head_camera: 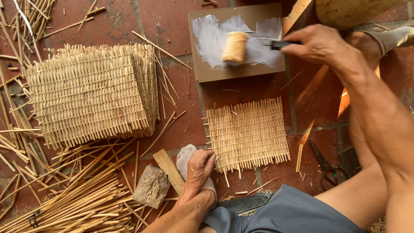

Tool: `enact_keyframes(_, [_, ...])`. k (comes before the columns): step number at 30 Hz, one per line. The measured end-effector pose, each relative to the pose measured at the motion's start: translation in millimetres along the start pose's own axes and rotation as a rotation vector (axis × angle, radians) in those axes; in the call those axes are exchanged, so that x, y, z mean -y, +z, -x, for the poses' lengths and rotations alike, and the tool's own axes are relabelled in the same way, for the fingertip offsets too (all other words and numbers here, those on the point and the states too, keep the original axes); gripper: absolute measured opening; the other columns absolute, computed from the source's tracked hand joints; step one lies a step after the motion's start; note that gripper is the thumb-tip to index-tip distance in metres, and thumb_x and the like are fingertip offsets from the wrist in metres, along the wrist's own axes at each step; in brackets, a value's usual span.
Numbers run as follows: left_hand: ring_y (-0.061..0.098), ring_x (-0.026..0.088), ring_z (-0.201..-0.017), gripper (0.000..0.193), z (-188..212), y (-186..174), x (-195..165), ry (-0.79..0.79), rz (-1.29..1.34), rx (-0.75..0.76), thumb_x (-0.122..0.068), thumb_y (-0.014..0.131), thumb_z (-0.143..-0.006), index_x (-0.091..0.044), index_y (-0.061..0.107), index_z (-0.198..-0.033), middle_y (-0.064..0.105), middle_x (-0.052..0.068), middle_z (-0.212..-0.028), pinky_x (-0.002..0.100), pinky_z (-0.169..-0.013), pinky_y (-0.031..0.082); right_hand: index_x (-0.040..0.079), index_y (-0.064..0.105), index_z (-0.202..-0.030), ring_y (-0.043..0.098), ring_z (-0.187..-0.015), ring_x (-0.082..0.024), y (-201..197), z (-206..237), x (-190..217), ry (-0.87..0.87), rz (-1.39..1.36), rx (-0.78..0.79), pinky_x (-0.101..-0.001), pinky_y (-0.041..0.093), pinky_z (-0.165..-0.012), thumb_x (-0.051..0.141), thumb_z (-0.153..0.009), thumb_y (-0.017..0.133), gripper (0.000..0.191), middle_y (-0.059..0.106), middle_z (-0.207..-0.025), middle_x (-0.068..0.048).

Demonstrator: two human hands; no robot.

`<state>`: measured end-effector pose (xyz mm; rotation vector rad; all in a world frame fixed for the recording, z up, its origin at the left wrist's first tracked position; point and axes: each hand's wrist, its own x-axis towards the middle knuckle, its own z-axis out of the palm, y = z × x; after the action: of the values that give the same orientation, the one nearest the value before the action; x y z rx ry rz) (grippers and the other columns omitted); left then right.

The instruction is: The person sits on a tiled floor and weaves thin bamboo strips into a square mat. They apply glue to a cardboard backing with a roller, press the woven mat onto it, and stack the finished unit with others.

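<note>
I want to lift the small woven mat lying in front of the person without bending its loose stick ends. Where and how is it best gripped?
Grip the woven mat on its dense woven body just inside the right edge, coming from the right. That side lies free on the brick floor, while the left hand rests at the lower left corner. Loose stick ends fringe every edge, so pinching these would likely bend them.

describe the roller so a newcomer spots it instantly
Start at the brown board on the brick floor at top centre, smeared with white paste. The roller lies on that smear, its dark handle in the right hand. It is the only short, tan cylinder among flat woven mats.
</note>
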<state>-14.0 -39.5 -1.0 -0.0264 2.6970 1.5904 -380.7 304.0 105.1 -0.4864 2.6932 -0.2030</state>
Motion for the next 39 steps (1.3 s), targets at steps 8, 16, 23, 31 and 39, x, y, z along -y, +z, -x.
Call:
enact_keyframes(8, [0.063, 0.029, -0.077, 0.010, 2, 3, 3, 0.023, -0.007, -0.030, -0.009, 0.074, -0.087, -0.005, 0.071, -0.096, 0.065, 0.011, -0.081, 0.040, -0.069, 0.051, 0.023, 0.076, -0.127, 0.070, -0.077, -0.029, 16, -36, 77, -0.229, 0.037, -0.039, -0.0439, 0.056, -0.073, 0.050, -0.099, 0.066, 0.040, 0.077, -0.089, -0.011])
enact_keyframes(16, [0.063, 0.029, -0.075, 0.009, 3, 4, 3, 0.023, -0.024, -0.022, -0.010, 0.076, -0.087, -0.005, 0.072, -0.094, 0.064, 0.011, -0.078, 0.040, -0.068, 0.050, 0.027, 0.079, -0.130, 0.074, -0.093, -0.033, -32, 66, -69, 0.034, 0.330, -0.069, -0.0466, 0.058, -0.083, 0.061, -0.095, 0.067, 0.050, 0.078, -0.102, -0.011])
enact_keyframes(23, [0.063, 0.029, -0.076, 0.010, 1, 2, -1, 0.038, -0.013, -0.019, -0.010, 0.075, -0.088, -0.005, 0.072, -0.095, 0.065, 0.011, -0.080, 0.040, -0.069, 0.051, 0.022, 0.078, -0.124, 0.071, -0.071, -0.031, -29, 87, -107, 0.229, 0.352, -0.073, -0.0430, 0.059, -0.064, 0.063, -0.089, 0.069, 0.055, 0.076, -0.083, -0.016])
enact_keyframes(31, [0.063, 0.030, -0.077, 0.010, 0, 2, 7, 0.028, -0.021, -0.038, -0.010, 0.075, -0.088, -0.005, 0.072, -0.095, 0.065, 0.011, -0.080, 0.041, -0.070, 0.051, 0.023, 0.079, -0.118, 0.071, -0.072, -0.028, 9, -7, 38, -0.270, 0.274, -0.132, -0.0425, 0.055, -0.062, 0.056, -0.093, 0.072, 0.042, 0.073, -0.080, -0.007])
enact_keyframes(39, [0.063, 0.030, -0.077, 0.011, 1, 4, 9, 0.032, -0.038, -0.047, -0.010, 0.075, -0.088, -0.005, 0.071, -0.096, 0.065, 0.011, -0.080, 0.041, -0.069, 0.051, 0.023, 0.077, -0.122, 0.071, -0.074, -0.026, 6, -21, 79, -0.332, 0.257, -0.066, -0.0417, 0.055, -0.063, 0.054, -0.097, 0.068, 0.041, 0.075, -0.083, -0.007])
